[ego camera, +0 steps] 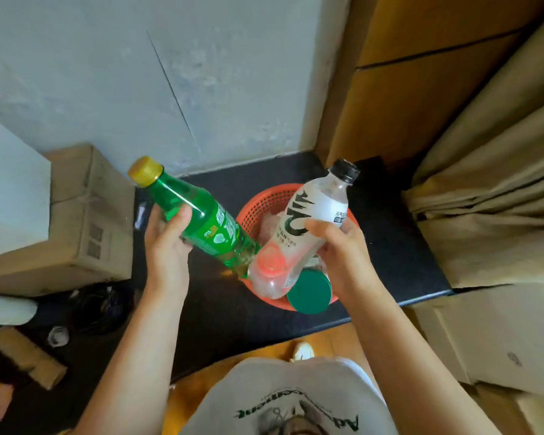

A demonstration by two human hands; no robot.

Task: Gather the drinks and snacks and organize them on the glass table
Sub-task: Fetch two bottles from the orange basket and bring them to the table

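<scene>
My left hand [165,240] grips a green soda bottle [201,221] with a yellow cap, tilted with the cap up and to the left. My right hand [343,252] holds a clear bottle [302,227] with a white label and a black cap, leaning to the upper right. Both bottles hang over an orange mesh basket [261,205] that stands on a dark ledge [390,246]. In the basket a round green lid [310,291] shows near the front rim, and pale wrapped items lie deeper inside, mostly hidden behind the bottles.
A cardboard box [85,221] stands left of the basket, with a white block [10,189] beside it. Clutter and a cardboard roll [29,359] lie at lower left. Beige curtains [490,183] and pale boxes [500,334] fill the right. A grey wall rises behind.
</scene>
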